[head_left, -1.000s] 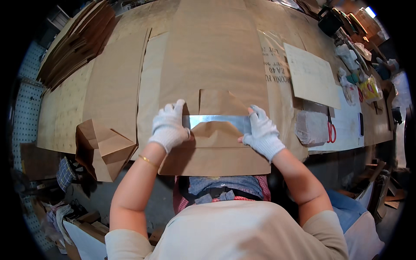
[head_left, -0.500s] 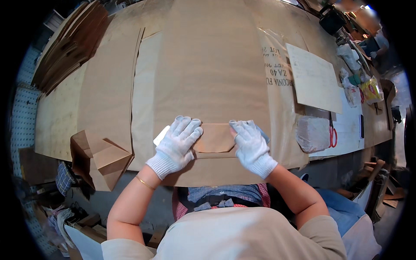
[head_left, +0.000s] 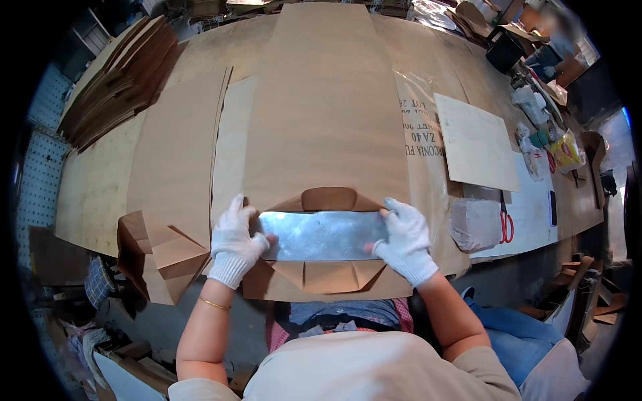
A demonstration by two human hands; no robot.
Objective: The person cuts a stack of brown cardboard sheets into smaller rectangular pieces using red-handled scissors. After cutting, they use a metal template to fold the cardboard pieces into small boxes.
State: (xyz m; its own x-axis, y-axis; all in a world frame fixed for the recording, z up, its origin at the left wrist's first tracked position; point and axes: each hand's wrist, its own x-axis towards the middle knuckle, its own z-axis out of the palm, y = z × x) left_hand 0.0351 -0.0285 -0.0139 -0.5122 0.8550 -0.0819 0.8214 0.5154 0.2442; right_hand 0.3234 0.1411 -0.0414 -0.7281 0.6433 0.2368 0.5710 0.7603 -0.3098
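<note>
A shiny rectangular metal plate lies crosswise at the near end of a long brown paper bag. My left hand, in a white knit glove, grips the plate's left end. The right end is gripped by my right hand, gloved the same way. Behind the plate's far edge shows a folded paper flap. Creased paper folds spread out from beneath its near edge.
To the left, another brown paper bag lies with an opened, folded end. Stacked brown sheets stand far left. On the right are a pale board, a wrapped block, red-handled scissors and a phone. A person is at the far right.
Both hands have moved apart and now hold the metal plate's ends. The plate, mostly covered before, lies exposed; the folded paper end has opened out around it.
</note>
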